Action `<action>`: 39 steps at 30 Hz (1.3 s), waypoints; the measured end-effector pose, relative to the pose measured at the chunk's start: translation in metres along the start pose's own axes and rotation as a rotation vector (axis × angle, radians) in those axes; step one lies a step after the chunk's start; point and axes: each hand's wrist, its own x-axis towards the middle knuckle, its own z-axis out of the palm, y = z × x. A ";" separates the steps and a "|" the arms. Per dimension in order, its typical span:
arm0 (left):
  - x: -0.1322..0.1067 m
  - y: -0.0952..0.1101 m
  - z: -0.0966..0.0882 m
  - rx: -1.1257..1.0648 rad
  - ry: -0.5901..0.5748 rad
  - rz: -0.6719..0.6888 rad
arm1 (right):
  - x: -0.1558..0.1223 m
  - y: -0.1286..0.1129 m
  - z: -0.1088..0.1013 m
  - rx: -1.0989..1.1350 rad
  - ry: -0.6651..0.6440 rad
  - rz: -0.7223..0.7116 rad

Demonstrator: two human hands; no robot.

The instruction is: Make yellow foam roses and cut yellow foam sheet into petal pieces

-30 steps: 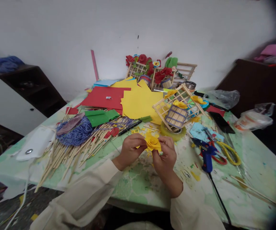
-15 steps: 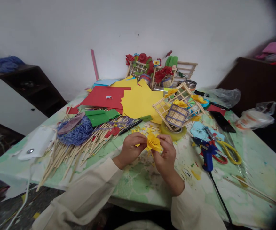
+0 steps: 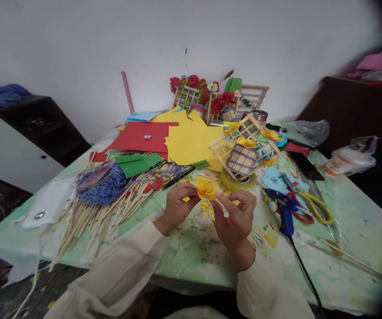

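Left hand (image 3: 177, 208): thumb and fingers pinched on the left edge of a yellow paper flower (image 3: 206, 189). Right hand (image 3: 236, 221): thumb and forefinger at the flower's right edge, other fingers bent and spread; can't tell if those two actually grip it. Flower sits between the two hands, held up above the near-middle part of the worktop (image 3: 191, 261), bloom facing up, yellow paper scraps (image 3: 207, 210) lying just beyond and below.

Behind the hands: tape roll (image 3: 249, 182) lying flat, stick lattice (image 3: 218, 153) with yellow flowers and a small stick basket (image 3: 242, 160) tilted over it. Yellow sheets (image 3: 191, 144) further back, overlapping a red sheet (image 3: 137, 136).

Left side: loose sticks (image 3: 87, 230) in a heap, blue-purple yarn (image 3: 106, 186) on top, green paper (image 3: 131, 165) beside it. Right side: blue glue gun (image 3: 286, 217), cord running toward the near edge, yellow-handled scissors (image 3: 328, 213) just right of it
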 end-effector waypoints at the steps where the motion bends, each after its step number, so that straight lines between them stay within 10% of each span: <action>1: 0.000 0.000 0.000 0.003 -0.003 0.002 | 0.000 0.001 0.000 0.003 0.012 0.006; 39: 0.005 0.001 0.005 -0.221 -0.185 -0.149 | 0.008 0.010 -0.007 0.046 -0.066 0.055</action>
